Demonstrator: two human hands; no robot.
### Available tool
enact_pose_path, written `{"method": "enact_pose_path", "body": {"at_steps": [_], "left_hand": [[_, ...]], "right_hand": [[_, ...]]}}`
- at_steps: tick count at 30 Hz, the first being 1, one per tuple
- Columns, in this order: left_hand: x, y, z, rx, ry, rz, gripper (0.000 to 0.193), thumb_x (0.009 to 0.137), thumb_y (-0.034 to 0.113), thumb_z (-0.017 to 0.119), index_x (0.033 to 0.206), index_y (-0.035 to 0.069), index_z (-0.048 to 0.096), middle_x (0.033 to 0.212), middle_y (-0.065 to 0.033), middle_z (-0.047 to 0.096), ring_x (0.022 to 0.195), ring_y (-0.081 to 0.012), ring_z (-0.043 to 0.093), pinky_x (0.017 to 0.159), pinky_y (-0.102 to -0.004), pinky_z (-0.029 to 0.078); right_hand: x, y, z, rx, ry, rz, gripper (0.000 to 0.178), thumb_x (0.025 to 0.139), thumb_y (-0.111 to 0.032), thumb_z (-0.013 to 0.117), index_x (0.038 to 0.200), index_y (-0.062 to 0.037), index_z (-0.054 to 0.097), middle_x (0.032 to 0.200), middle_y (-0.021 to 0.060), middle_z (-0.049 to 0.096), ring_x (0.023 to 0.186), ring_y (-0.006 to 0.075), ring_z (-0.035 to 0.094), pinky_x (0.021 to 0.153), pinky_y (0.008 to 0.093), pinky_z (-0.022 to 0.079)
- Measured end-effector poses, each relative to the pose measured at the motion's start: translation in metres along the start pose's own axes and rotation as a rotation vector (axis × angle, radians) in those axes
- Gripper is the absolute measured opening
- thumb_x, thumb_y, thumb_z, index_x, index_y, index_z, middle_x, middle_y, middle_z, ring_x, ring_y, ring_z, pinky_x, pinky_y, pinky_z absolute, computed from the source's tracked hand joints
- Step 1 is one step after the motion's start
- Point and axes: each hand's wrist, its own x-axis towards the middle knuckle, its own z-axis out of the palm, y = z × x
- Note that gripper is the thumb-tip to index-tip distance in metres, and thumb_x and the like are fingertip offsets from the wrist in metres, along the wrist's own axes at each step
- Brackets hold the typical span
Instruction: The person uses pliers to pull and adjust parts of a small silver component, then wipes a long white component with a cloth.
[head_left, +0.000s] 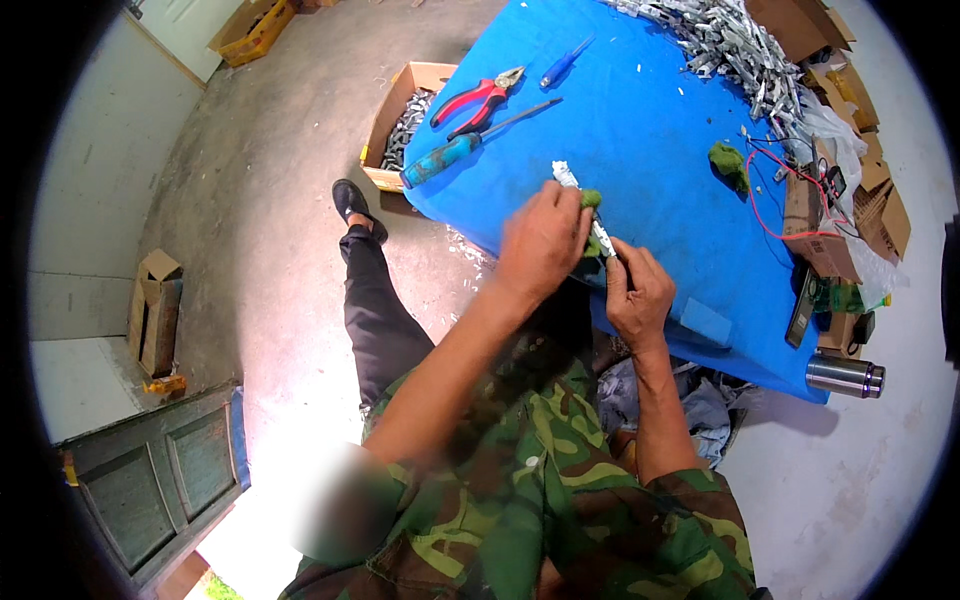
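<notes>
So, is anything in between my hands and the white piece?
At the left hand, yes: a green wad lies against the white piece there; how far it separates the two is hidden. At the right hand, nothing visible: it grips the lower end.

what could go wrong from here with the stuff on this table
1. The white piece is held between the left hand and right hand near the table's front edge; if it slipped, it might fall off.
2. The teal-handled screwdriver has its handle end at the edge of the blue table, so a nudge could knock it down.
3. The metal flask sits right at the other edge; a bump might send it off.
</notes>
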Motion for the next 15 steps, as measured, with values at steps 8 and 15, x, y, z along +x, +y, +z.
{"method": "enact_pose_path", "body": {"at_steps": [8, 15], "left_hand": [[0.014, -0.019, 0.008, -0.152, 0.155, -0.156, 0.019, 0.095, 0.018, 0.072, 0.093, 0.0, 0.066, 0.089, -0.0234, 0.068, 0.083, -0.0467, 0.067, 0.071, -0.0534, 0.053], [0.016, -0.022, 0.002, -0.252, 0.056, -0.288, 0.019, 0.094, 0.018, 0.073, 0.094, -0.001, 0.072, 0.088, -0.0216, 0.071, 0.079, -0.0409, 0.069, 0.069, -0.0477, 0.054]], "right_hand": [[0.0, -0.001, 0.002, 0.017, 0.02, 0.016, 0.018, 0.093, -0.008, 0.072, 0.111, -0.0073, 0.077, 0.078, 0.0097, 0.062, 0.067, 0.0306, 0.062, 0.06, 0.0416, 0.046], [-0.001, 0.0, 0.002, 0.032, 0.03, 0.032, 0.02, 0.091, -0.007, 0.073, 0.111, -0.0076, 0.077, 0.079, 0.0097, 0.064, 0.067, 0.0303, 0.063, 0.061, 0.0412, 0.047]]}}
